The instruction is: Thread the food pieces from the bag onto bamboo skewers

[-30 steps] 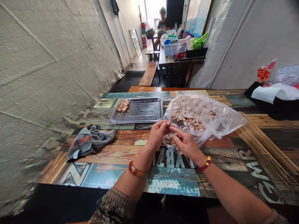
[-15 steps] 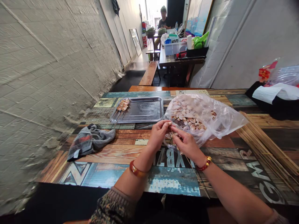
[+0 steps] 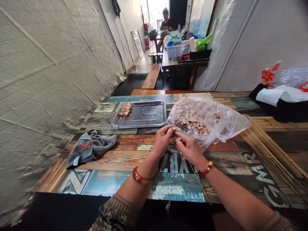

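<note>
Over the near edge of a clear plastic bag, my two hands meet fingertip to fingertip. My left hand [image 3: 162, 138] is closed in a pinch on a small pale food piece [image 3: 173, 129], mostly hidden by the fingers. My right hand [image 3: 190, 149] is closed round a thin bamboo skewer [image 3: 199, 181], whose long end slants down toward the table's front edge. Inside the plastic bag [image 3: 226, 130] lie several pale, brown-edged food pieces [image 3: 185, 119]. Left of it, a metal tray [image 3: 146, 114] bears several loaded skewers [image 3: 124, 109] at its left end.
A grey cloth [image 3: 92, 147] lies at the table's left. Bamboo skewers [image 3: 271, 147] are bundled on the right, beyond which sits a black container [image 3: 281, 109] with white paper. Farther back are a bench [image 3: 152, 77], a second table with bins [image 3: 178, 50], and a seated person [image 3: 166, 24].
The view has shifted slightly, so most things sit a little farther left. Both hands keep their pinch at nearly the same place by the bag.
</note>
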Tool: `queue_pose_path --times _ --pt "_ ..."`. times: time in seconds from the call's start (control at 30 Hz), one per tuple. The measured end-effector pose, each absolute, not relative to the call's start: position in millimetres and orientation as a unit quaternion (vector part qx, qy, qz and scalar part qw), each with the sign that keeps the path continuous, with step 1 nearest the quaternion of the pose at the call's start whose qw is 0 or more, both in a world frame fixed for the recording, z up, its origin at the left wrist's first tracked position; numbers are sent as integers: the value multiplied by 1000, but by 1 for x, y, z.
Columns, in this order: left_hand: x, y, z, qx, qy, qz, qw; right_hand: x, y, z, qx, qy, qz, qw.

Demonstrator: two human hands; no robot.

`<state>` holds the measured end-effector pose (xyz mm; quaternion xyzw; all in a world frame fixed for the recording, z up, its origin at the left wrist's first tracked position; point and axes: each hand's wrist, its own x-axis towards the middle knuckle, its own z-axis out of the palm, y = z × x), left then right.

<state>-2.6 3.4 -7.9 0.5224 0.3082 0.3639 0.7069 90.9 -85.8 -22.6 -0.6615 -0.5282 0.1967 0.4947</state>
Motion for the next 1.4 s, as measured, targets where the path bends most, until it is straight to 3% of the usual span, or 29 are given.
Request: queue_pose_path --times 0.2,1.03,1.4 --pt "-6 3 0 472 297 343 756 92 -86 -20 -635 -535 207 517" --pt "-2 -3 -10 491 317 329 742 86 -86 -18 -701 -521 155 462" --pt "-2 -4 -7 473 302 335 757 83 -86 -14 -697 -493 174 490"
